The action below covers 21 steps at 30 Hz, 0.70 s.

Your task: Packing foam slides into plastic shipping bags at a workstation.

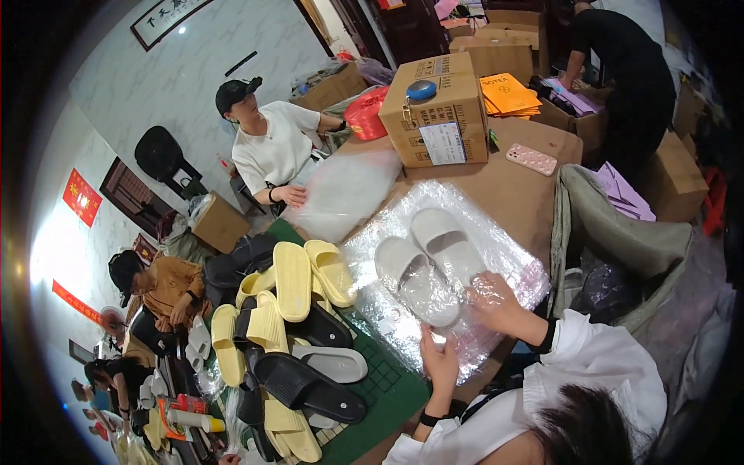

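A pair of light grey slippers (418,267) lies side by side under clear, shiny plastic, on a stack of clear plastic bags (508,240). My left hand (440,363) is closed at the near end of the slippers, its thumb and fingers pinching the plastic bag's edge. My right hand (494,302) is closed on the same plastic beside the right slipper's heel; its fingertips are partly hidden. To the left, a heap of yellow slippers (291,283) and black slippers (310,386) covers part of a green cutting mat (384,376).
A cardboard box (434,116) with a blue round object (421,91) on top stands at the back, near orange sheets (508,94) and a pink phone (532,159). An open grey sack (620,232) is at right. Across the table, a person (275,147) touches plastic bags (345,190).
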Available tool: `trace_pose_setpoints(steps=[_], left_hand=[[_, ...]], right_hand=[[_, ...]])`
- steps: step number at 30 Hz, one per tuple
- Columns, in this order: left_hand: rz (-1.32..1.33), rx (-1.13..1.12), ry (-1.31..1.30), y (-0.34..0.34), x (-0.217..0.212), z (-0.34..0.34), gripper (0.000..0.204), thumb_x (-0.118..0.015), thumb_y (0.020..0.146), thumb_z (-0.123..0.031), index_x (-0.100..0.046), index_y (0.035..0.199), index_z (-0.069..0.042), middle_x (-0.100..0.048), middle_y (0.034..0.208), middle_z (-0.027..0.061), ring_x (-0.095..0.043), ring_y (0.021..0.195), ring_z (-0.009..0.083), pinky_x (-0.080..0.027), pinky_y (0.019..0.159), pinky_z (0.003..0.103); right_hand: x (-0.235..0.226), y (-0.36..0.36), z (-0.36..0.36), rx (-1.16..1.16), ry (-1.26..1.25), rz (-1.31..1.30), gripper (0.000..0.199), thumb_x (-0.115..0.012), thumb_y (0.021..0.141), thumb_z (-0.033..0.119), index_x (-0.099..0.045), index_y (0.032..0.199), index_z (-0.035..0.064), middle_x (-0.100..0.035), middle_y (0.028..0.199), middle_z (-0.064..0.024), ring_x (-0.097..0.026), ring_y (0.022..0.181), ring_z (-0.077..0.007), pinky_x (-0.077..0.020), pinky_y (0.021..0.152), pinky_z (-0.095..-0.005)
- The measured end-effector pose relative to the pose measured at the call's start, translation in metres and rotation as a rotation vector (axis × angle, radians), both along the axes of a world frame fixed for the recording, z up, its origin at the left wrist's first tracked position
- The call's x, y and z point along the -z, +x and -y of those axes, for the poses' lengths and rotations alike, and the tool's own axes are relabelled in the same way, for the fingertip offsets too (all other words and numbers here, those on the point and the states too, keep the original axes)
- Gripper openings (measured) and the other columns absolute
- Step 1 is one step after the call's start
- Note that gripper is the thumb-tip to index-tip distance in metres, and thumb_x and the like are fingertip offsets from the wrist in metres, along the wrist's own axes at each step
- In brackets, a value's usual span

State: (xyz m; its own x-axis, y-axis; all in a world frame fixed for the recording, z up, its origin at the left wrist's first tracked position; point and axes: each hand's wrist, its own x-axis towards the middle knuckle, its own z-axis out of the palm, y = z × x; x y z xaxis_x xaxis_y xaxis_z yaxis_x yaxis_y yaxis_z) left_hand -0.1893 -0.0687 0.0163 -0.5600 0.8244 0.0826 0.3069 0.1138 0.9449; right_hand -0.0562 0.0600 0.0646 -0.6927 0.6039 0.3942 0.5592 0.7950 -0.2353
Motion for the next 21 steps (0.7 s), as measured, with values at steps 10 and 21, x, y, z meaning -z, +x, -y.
trace_pose_setpoints(steps=[10, 21], left_hand=[[0.102, 0.012, 0.064, -0.003, 0.015, 0.001, 0.079, -0.057, 0.073, 0.007, -0.021, 0.143, 0.0, -0.043, 0.128, 0.0197, -0.056, 0.083, 0.0185, -0.047, 0.071, 0.025], [0.155, 0.066, -0.009, -0.005, 0.013, 0.001, 0.076, -0.049, 0.078, 0.012, -0.016, 0.145, -0.003, -0.04, 0.137, 0.0197, -0.056, 0.084, 0.0125, -0.047, 0.063, 0.02]], right_hand=[[0.023, -0.009, 0.027, -0.285, -0.164, -0.136, 0.034, -0.062, 0.078, 0.019, -0.057, 0.109, 0.0078, -0.058, 0.106, -0.0135, -0.057, 0.097, -0.0336, -0.0456, 0.085, -0.0424], [0.008, 0.011, 0.008, 0.035, -0.008, 0.003, 0.041, -0.068, 0.069, 0.024, -0.061, 0.103, 0.0027, -0.059, 0.104, -0.0172, -0.056, 0.097, -0.035, -0.0433, 0.08, -0.045]])
